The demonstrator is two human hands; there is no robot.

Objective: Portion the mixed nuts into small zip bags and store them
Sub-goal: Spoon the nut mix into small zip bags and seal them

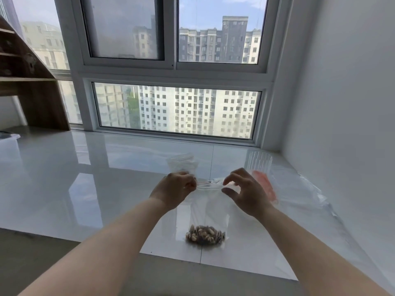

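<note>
The glossy white tiled worktop (106, 178) under the window carries everything. Above its near edge hangs a clear plastic zip bag (208, 210), a small heap of mixed brown nuts (205, 234) at its bottom. The left hand (174, 190) pinches the bag's top left corner; the right hand (245, 192) pinches the top right. Behind the bag stands a ribbed clear plastic cup (259, 162)

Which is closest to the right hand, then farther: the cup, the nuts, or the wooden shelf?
From the right hand:
1. Cup, just behind it on the right.
2. Nuts, below it in the bag's bottom.
3. Wooden shelf, far left by the window.
</note>
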